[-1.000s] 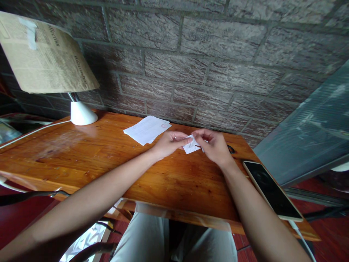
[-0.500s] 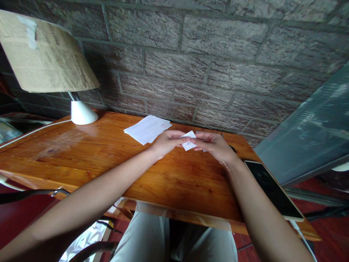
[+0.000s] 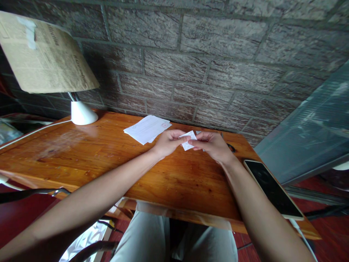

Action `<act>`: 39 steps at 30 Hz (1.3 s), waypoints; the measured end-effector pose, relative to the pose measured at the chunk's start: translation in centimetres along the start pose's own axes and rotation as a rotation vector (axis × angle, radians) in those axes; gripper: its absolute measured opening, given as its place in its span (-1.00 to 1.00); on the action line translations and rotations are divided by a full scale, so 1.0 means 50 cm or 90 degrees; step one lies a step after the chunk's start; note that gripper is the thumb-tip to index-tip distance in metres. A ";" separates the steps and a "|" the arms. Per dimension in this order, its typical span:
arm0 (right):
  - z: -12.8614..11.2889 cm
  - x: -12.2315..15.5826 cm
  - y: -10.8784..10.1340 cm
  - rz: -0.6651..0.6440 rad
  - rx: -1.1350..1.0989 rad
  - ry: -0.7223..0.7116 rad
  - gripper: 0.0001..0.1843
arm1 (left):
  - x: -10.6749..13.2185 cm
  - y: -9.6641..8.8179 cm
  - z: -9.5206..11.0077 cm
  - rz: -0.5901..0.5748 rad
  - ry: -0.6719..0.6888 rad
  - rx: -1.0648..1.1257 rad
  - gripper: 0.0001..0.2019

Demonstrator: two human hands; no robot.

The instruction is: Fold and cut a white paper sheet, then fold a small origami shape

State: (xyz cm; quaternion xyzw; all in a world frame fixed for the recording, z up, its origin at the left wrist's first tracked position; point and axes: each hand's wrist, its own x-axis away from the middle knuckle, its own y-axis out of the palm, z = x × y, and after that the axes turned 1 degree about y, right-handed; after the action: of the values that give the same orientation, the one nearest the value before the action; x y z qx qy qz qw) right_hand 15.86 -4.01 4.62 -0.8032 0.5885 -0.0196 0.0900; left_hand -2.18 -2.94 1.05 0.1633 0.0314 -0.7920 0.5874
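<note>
A small folded piece of white paper (image 3: 188, 140) is held just above the wooden table (image 3: 109, 156), near its far edge. My left hand (image 3: 168, 142) pinches the paper's left side with thumb and fingers closed. My right hand (image 3: 214, 145) pinches its right side, fingers curled over it. Both forearms reach in from the bottom of the view. Part of the paper is hidden behind my fingers.
A stack of white sheets (image 3: 147, 128) lies left of my hands. A lamp with a white base (image 3: 81, 113) and a paper shade (image 3: 43, 54) stands at the back left. A dark phone (image 3: 272, 189) lies at the right edge. A brick wall (image 3: 204, 65) backs the table.
Both hands have lifted the folded paper slightly and drawn closer together, turning it between the fingers. Nothing else has moved.
</note>
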 end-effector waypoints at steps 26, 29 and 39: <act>-0.002 -0.003 -0.007 0.014 -0.023 0.003 -0.62 | -0.001 0.001 0.010 0.023 0.026 -0.022 -0.60; -0.003 -0.003 -0.007 0.017 -0.032 -0.013 -0.60 | 0.000 0.002 0.013 0.012 0.034 -0.027 -0.62; -0.009 -0.002 -0.009 0.021 -0.044 -0.043 -0.62 | 0.000 -0.005 0.018 -0.053 0.028 0.001 -0.64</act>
State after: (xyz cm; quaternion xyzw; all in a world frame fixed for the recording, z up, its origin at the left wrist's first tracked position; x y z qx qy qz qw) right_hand 16.17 -3.84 5.14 -0.7964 0.5983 0.0294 0.0828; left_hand -2.60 -3.08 1.89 0.1797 0.0509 -0.8120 0.5529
